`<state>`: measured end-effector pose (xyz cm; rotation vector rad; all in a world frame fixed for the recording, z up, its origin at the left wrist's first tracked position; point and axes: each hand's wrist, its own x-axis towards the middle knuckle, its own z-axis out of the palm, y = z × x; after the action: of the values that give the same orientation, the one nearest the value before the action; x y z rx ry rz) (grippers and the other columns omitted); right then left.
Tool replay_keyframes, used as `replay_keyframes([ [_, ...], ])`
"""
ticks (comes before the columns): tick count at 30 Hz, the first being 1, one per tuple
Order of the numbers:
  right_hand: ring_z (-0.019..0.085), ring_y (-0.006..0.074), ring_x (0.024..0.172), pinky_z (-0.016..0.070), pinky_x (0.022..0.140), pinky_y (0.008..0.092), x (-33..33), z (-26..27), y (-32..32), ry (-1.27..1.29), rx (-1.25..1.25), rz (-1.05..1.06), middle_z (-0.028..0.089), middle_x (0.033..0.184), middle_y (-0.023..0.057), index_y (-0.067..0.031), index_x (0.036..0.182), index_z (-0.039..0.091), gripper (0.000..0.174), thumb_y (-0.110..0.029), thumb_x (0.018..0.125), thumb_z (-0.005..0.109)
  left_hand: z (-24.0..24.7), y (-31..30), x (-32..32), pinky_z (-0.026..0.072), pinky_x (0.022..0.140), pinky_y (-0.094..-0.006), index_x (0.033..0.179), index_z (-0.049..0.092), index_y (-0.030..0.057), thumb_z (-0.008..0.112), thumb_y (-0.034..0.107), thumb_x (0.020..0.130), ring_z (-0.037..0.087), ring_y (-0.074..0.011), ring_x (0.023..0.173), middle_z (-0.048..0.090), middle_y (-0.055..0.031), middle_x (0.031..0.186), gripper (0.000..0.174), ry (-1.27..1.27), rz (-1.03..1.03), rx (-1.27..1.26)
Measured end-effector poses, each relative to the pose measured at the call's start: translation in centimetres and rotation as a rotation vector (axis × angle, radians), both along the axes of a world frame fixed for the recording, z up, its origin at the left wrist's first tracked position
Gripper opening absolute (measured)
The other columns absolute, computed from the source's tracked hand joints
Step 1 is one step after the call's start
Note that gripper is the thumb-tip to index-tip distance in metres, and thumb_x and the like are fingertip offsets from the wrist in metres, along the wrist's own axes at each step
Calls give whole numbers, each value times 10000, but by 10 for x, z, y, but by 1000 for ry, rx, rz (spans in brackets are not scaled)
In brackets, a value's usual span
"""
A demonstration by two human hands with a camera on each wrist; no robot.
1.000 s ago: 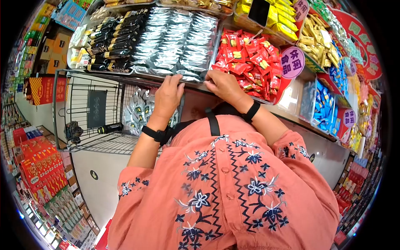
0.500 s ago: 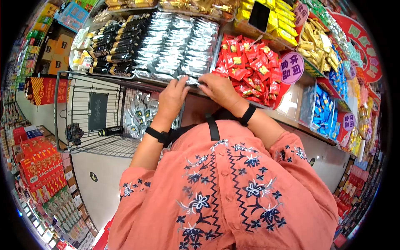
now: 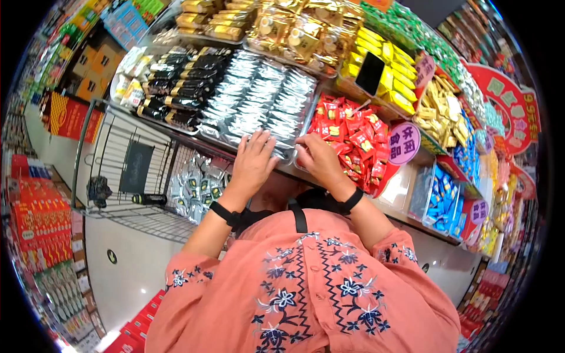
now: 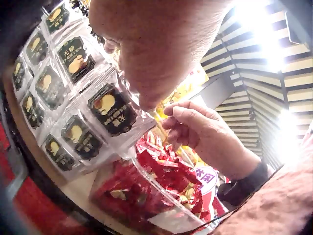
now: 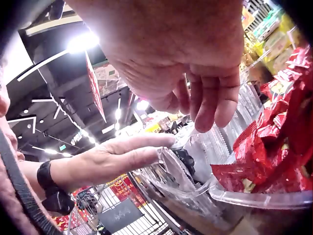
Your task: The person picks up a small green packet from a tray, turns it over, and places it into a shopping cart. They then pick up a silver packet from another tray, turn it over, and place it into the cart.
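Note:
Rows of silver packets (image 3: 265,97) with dark labels fill a clear tray. Over the tray's front part my left hand (image 3: 250,170) lies with fingers extended; its fingertips touch the front packets, and in the right wrist view the left hand (image 5: 112,159) has straight fingers against one packet (image 5: 178,169). My right hand (image 3: 323,165) is at the tray's front right corner, beside red packets (image 3: 353,132). Its fingers are loosely bent, with nothing visible in them, as the left wrist view of the right hand (image 4: 208,134) also shows.
A wire shopping cart (image 3: 106,153) at the left holds loose silver packets (image 3: 197,185) and a dark bottle (image 3: 149,199). Black packets (image 3: 194,85) lie left of the silver rows. A phone (image 3: 370,73) rests on yellow packets (image 3: 400,88). Blue packets (image 3: 442,203) are at the right.
My left hand has moved from the tray's front edge onto the front packets, its fingers spreading. My right hand has drawn apart from the packet at the edge. The head view has shifted.

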<state>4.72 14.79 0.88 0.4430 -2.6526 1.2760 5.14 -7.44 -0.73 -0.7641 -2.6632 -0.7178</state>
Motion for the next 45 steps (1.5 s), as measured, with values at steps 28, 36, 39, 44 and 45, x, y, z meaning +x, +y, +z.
replay_keyframes([
  [28,702,347,885,539,778,393,8,-59,-36,-808,-9,832,706,982,216,11,1113,622,259,-184,942,608,-89,-144,151,524,858,-444,1217,626,-16,678,339,923,674,-417,1004,692,-279,1088,463,-911,839,229],
  [36,709,322,883,541,780,382,-11,-42,-52,-853,73,670,714,989,205,11,1159,622,283,-176,946,615,-284,-168,80,506,889,-468,1091,677,-20,636,431,918,666,-426,1022,701,-264,1061,485,-1036,789,233],
  [39,711,318,859,542,755,375,-8,-47,-49,-834,88,609,710,978,209,-1,1169,619,284,-180,949,624,-317,-161,69,496,934,-485,1191,635,-37,661,435,904,639,-446,1103,676,-295,1131,554,-1008,837,218],
  [44,694,313,782,535,712,373,1,-52,-50,-947,149,515,704,930,195,-14,1172,623,286,-191,949,647,-339,-146,45,482,1007,-456,1276,559,-84,696,459,873,604,-466,1180,636,-348,1214,690,-1126,859,212],
  [45,685,216,812,540,752,331,3,-59,-48,-960,160,516,724,959,148,-4,1213,616,300,-178,969,635,-344,-145,41,482,1006,-454,1275,554,-92,696,463,872,606,-464,1178,634,-350,1218,700,-1154,869,203],
])
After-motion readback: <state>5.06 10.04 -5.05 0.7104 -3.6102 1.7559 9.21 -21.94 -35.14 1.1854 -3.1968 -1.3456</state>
